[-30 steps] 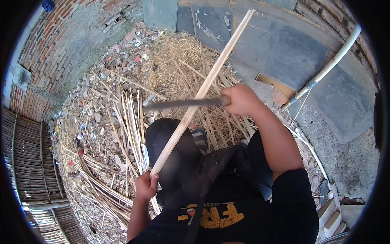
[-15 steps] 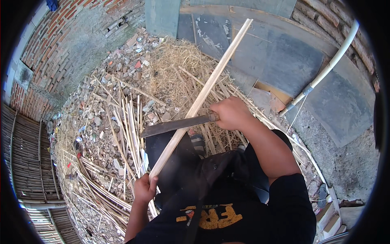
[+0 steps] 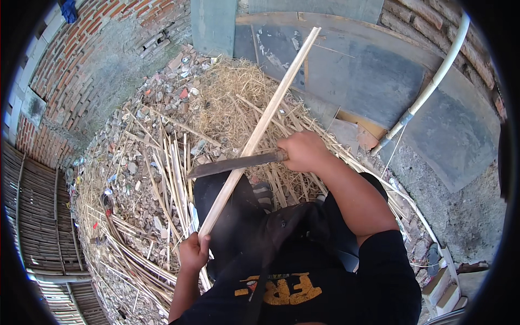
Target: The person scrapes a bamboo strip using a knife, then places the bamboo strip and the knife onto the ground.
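My left hand (image 3: 193, 253) grips the near end of a long pale bamboo strip (image 3: 265, 119) that slants up and away to the upper right. In my right hand (image 3: 303, 151) is the handle of a long dark knife (image 3: 233, 164). Its blade points left and lies across the strip about midway along it. Below the blade are my dark-trousered legs and a sandalled foot (image 3: 264, 194).
Cut bamboo slats (image 3: 170, 162) lie over rubble on the left. A heap of dry straw (image 3: 233, 100) sits ahead. Brick wall (image 3: 70, 81) at upper left, grey boards (image 3: 368, 70) and a white pipe (image 3: 433, 81) at upper right, woven bamboo panels (image 3: 38, 216) at far left.
The knife in my right hand has slid down along the strip toward me. The left hand keeps its hold on the strip's near end.
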Available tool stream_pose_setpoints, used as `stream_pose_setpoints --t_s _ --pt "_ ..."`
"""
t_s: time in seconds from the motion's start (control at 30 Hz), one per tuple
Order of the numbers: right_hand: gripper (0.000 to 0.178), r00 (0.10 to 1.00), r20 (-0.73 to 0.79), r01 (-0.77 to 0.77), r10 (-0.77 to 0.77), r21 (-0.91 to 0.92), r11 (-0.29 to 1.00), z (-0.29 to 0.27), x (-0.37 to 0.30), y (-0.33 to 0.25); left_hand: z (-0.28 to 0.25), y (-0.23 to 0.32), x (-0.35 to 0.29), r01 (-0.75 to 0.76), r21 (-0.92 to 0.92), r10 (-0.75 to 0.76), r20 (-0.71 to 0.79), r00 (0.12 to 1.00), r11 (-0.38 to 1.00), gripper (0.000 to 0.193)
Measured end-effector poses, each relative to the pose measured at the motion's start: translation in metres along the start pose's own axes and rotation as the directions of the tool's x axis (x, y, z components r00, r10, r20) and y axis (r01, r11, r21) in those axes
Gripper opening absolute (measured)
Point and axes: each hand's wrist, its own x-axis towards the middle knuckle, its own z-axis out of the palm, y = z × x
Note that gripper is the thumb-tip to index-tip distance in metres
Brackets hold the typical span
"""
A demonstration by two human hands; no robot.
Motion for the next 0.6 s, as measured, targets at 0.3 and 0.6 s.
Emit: stream_pose_setpoints --t_s 0.3,0.6 --pt "0.031 0.956 -0.097 -0.215 0.275 0.404 0.889 -0.012 0.019 0.066 0.011 -0.017 0.005 -0.048 0.011 0.048 -0.045 0.998 0.999 0.048" --pt "0.026 0.992 0.086 -0.094 0.089 0.045 0.995 -0.010 0.002 -0.009 0.001 -0.011 0.003 -0.025 0.046 0.026 -0.021 0.999 0.999 0.051"
